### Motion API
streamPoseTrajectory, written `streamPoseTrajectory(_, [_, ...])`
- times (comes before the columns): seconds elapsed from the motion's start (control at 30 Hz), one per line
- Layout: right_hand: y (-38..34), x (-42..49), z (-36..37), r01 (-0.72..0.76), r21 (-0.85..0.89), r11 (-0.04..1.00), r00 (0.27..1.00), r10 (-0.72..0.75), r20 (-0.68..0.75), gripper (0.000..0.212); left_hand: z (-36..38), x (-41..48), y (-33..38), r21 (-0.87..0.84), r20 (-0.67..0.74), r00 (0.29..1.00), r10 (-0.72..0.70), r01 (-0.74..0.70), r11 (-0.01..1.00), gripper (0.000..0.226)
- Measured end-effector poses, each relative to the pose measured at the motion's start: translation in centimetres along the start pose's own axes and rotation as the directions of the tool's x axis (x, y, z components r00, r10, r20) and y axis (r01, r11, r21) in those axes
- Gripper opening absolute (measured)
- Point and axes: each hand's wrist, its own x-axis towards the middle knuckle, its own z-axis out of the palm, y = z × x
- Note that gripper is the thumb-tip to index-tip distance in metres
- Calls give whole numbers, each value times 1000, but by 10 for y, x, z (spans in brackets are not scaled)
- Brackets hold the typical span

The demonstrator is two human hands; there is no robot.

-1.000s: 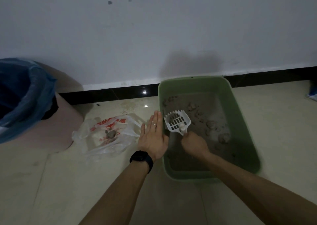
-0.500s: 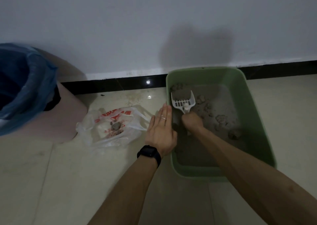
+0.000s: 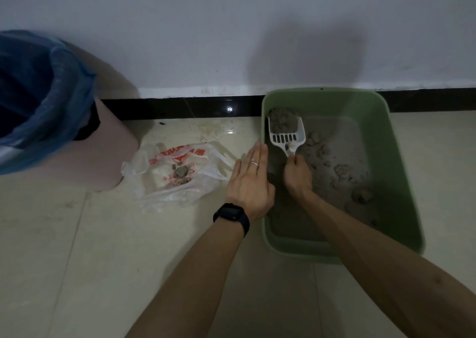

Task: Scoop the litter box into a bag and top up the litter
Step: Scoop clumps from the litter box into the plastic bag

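Since a second earlier, our scoop (image 3: 286, 134) had travelled from the middle of the litter box (image 3: 398, 157) to its far left corner, and it now carried a heap of grey litter where before its slots were bare.

From the head camera, our right hand (image 3: 298, 175) was curled round the scoop's handle, low inside the box, with the white scoop tilted up toward the wall. Our left hand (image 3: 249, 183) lay released, fingers straight and together, along the outside of the box's left rim; a ring (image 3: 254, 164) showed on one finger and a dark watch (image 3: 231, 215) on the wrist. Lumps (image 3: 362, 195) sat scattered over the litter on the right side of the green box, which stood on the tiled floor (image 3: 77, 260) against the black skirting (image 3: 180, 108). Just left of our left hand lay a thin plastic bag (image 3: 164, 183) with red print, open, with a dark clump (image 3: 181, 171) inside. Further left stood a bin (image 3: 110, 154) lined in blue plastic (image 3: 51, 98).
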Motion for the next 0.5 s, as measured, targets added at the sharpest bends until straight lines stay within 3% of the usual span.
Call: streamPoseTrajectory(0.5, [9, -34, -50, 153, -14, 988, 987, -153, -41, 29, -10, 2, 6, 63, 106, 992, -64, 57, 996, 80])
